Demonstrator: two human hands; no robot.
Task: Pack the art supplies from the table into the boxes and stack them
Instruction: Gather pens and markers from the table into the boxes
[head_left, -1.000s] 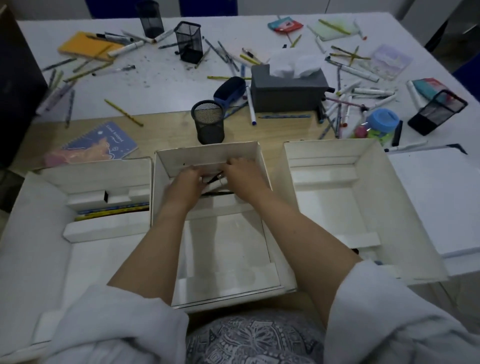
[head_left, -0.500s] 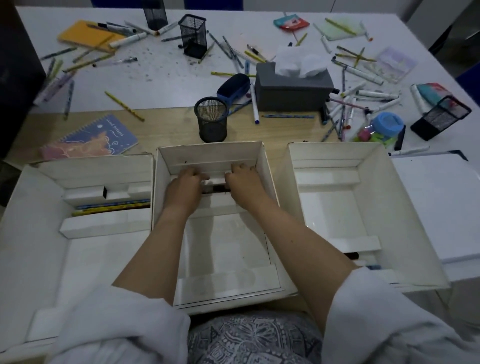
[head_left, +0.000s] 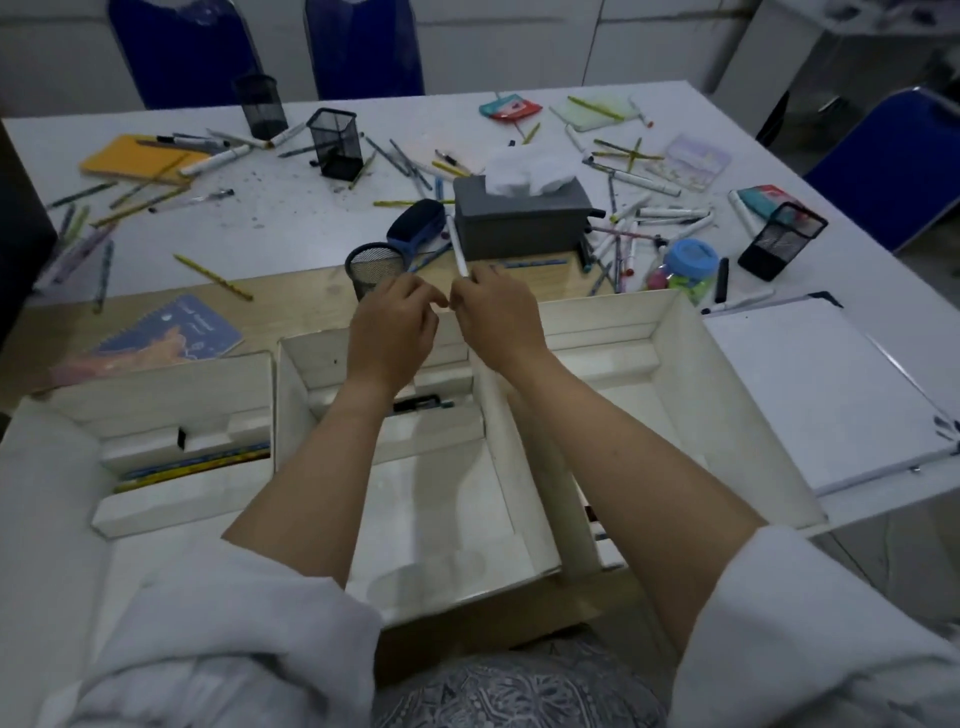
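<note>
Three open white boxes stand side by side at the table's near edge. The left box (head_left: 156, 384) holds several pencils (head_left: 192, 467). In the middle box (head_left: 291, 395), dark pens (head_left: 422, 403) lie in the far slot. The right box (head_left: 680, 343) looks bare where it shows. Both hands hover above the middle box's far wall. My left hand (head_left: 392, 330) has loosely curled fingers and holds nothing. My right hand (head_left: 498, 319) reaches the near end of a white marker (head_left: 456, 247) lying beside the tissue box; whether it pinches the marker is hidden.
A round mesh cup (head_left: 374, 267) stands just beyond my left hand. Behind it are a grey tissue box (head_left: 519, 228), a blue case (head_left: 415, 223) and many scattered pens and markers (head_left: 649, 213). A blue notebook (head_left: 176, 332) lies left, a white board (head_left: 810, 395) right.
Both hands have lifted out of the middle box's far slot and moved forward over its far wall. The dark pens stay in the slot. The camera has tilted up.
</note>
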